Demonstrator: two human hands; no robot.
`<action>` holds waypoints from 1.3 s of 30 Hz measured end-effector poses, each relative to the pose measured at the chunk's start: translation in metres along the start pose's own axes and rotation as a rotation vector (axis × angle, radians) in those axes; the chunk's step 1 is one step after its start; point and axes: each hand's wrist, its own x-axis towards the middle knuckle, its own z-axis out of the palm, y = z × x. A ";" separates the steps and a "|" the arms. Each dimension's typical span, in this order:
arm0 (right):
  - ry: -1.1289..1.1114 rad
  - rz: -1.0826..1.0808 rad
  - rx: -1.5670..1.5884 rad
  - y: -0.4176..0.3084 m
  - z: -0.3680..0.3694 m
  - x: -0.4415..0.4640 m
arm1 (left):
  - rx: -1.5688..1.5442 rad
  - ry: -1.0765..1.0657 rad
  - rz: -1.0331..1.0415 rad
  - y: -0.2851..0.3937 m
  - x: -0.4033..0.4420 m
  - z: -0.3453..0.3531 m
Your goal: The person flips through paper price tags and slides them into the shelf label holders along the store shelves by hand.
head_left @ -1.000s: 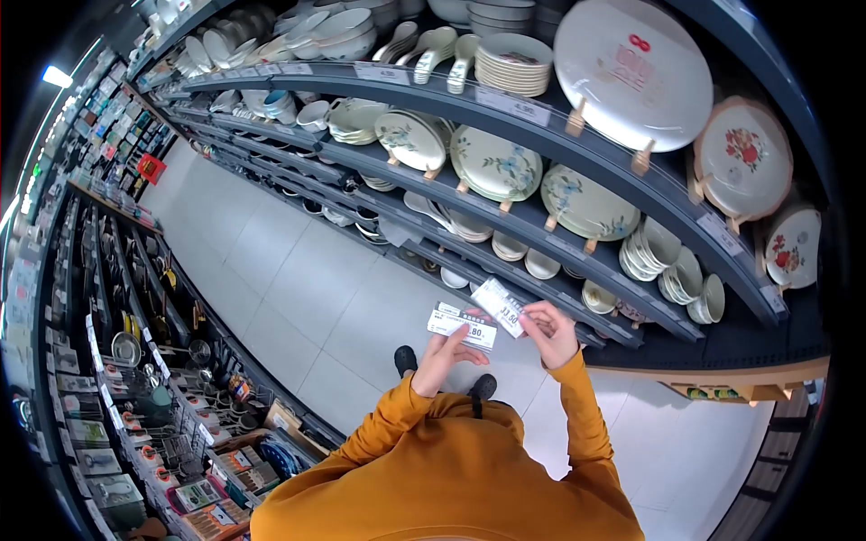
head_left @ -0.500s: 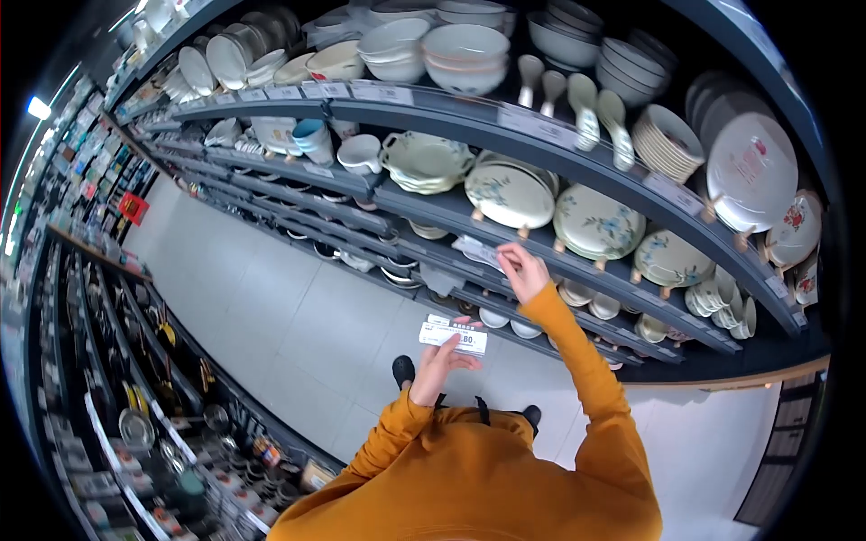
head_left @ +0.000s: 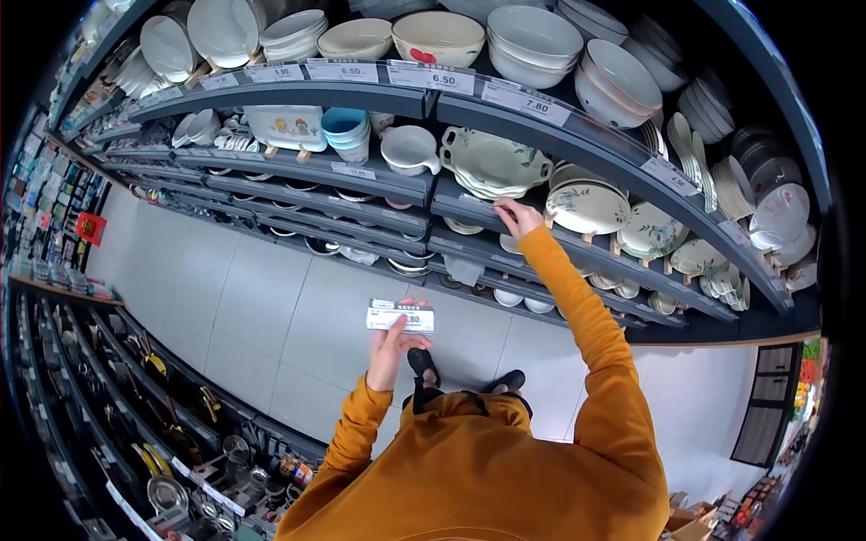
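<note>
My left hand [head_left: 390, 350] holds a small stack of white price tags [head_left: 400, 318] above the floor, thumb on top; the upper tag's number ends in 80. My right hand [head_left: 520, 219] reaches to the edge of the second shelf [head_left: 444, 200], with its fingertips pinched at the left end of the hand. A pale price tag [head_left: 476, 200] lies along the shelf edge at those fingertips, seen nearly edge-on. Just above is a stack of leaf-patterned dishes with handles [head_left: 494, 162]. To the right, oval floral plates [head_left: 588, 206] stand on small wooden holders.
Bowls [head_left: 438, 38] line the top shelf above a row of price labels [head_left: 444, 79]. A white cup [head_left: 410, 149] and blue cups [head_left: 346, 129] stand left of the dishes. Kitchen tools hang on a rack [head_left: 171, 406] at the lower left. Tiled floor [head_left: 244, 298] runs between the shelves.
My right hand has moved from beside my left hand to the shelf edge, carrying a price tag. The view has shifted left along the shelves. My left hand keeps its tags.
</note>
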 end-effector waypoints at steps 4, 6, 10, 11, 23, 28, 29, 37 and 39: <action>0.062 0.044 0.048 -0.003 -0.004 -0.004 | -0.030 -0.095 -0.098 -0.004 0.001 0.003; 0.064 0.080 0.058 -0.012 -0.010 -0.005 | -0.017 -0.157 -0.135 -0.002 0.001 0.006; 0.060 -0.050 -0.031 -0.022 -0.015 -0.006 | 0.025 -0.244 -0.182 0.008 0.004 0.004; 0.067 -0.067 -0.068 -0.020 -0.013 -0.005 | 0.034 -0.250 -0.183 0.011 0.005 0.002; 0.225 -0.148 -0.291 -0.037 0.002 -0.022 | 0.025 -0.255 0.019 0.061 0.003 0.027; 0.351 -0.065 -0.017 -0.103 -0.021 -0.049 | 0.025 -0.220 0.124 0.064 -0.006 0.040; 0.299 0.069 0.265 -0.113 -0.022 -0.061 | 0.022 -0.210 0.139 0.063 -0.008 0.043; 0.099 0.239 0.978 -0.209 -0.098 -0.159 | 0.035 -0.247 0.163 0.042 -0.046 0.101; 0.102 0.238 0.929 -0.213 -0.113 -0.182 | 0.055 -0.281 0.148 0.026 -0.060 0.122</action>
